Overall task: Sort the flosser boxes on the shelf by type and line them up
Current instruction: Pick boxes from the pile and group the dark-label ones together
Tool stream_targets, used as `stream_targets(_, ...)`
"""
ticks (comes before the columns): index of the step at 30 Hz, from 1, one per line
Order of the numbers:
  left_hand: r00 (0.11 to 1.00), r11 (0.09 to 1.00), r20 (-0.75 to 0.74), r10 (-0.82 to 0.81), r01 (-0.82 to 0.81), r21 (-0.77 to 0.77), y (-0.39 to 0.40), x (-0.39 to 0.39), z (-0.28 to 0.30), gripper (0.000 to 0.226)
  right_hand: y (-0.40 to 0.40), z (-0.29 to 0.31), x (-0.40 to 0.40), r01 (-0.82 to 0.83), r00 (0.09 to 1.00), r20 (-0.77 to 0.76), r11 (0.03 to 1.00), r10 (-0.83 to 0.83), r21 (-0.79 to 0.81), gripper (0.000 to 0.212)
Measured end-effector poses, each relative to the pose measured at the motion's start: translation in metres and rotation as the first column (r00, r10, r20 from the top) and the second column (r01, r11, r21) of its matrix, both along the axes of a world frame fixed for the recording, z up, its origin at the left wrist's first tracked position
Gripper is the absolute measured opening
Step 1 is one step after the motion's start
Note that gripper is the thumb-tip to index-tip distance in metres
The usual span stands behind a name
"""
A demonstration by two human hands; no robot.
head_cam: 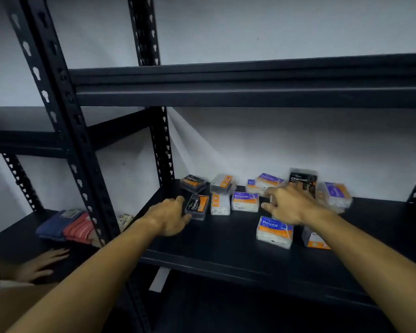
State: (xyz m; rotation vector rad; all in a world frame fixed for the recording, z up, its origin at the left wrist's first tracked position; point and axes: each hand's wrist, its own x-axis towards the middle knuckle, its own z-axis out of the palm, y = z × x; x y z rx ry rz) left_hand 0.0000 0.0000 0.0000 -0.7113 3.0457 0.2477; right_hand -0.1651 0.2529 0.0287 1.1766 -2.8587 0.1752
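Several flosser boxes lie scattered on the black shelf (226,239). My left hand (171,216) touches a black and orange Charcoal box (197,205) from its left side, fingers spread. Another Charcoal box (193,183) lies behind it, near the back wall. My right hand (289,205) reaches with spread fingers toward an upright Charcoal box (302,180) at the back; I cannot tell whether it grips the box. A blue Smooth box (245,201) lies between my hands. A blue Round box (275,231) sits near the front, under my right wrist.
Black uprights (65,131) frame the shelf on the left, and an upper shelf beam (250,92) hangs overhead. On the neighbouring shelf to the left lie folded blue and red cloths (67,227). Another person's hand (41,264) rests there.
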Motion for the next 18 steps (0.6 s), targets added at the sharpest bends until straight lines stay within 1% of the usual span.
stream_targets(4, 0.993, 0.993, 0.031, 0.116, -0.117, 0.027, -0.002, -0.022, -0.014, 0.067, -0.020, -0.015, -0.027, -0.029, 0.996, 0.090, 1.000, 0.028, 0.008, 0.042)
stream_targets(6, 0.984, 0.982, 0.025, 0.176, -0.177, 0.072, -0.006, -0.038, -0.019, 0.075, -0.033, -0.021, -0.038, -0.036, 0.990, 0.134, 0.999, 0.036, 0.000, 0.045)
stream_targets(9, 0.968, 0.961, 0.033, 0.247, -0.249, 0.121, -0.013, -0.063, -0.023, 0.082, -0.050, -0.027, -0.053, -0.052, 0.989, 0.136, 0.999, 0.054, -0.013, 0.045)
stream_targets(12, 0.960, 0.955, 0.085, 0.265, -0.274, 0.113, -0.017, -0.085, -0.026, 0.085, -0.067, -0.031, -0.061, -0.052, 0.988, 0.142, 0.997, 0.059, -0.052, 0.042)
stream_targets(14, 0.954, 0.946, 0.128, 0.272, -0.290, 0.145, -0.021, -0.096, -0.029, 0.089, -0.077, -0.032, -0.064, -0.034, 0.989, 0.142, 0.998, 0.042, -0.059, 0.043)
stream_targets(15, 0.952, 0.943, 0.152, 0.267, -0.290, 0.165, -0.024, -0.102, -0.031, 0.086, -0.083, -0.033, -0.068, -0.024, 0.990, 0.140, 0.998, 0.033, -0.062, 0.043)
stream_targets(16, 0.950, 0.936, 0.177, 0.258, -0.291, 0.198, -0.026, -0.106, -0.032, 0.079, -0.090, -0.033, -0.070, -0.015, 0.988, 0.152, 0.999, 0.022, -0.051, 0.044)
stream_targets(18, 0.951, 0.921, 0.197, 0.240, -0.287, 0.263, -0.031, -0.110, -0.034, 0.059, -0.104, -0.032, -0.074, 0.001, 0.985, 0.175, 0.999, 0.007, -0.043, 0.043)
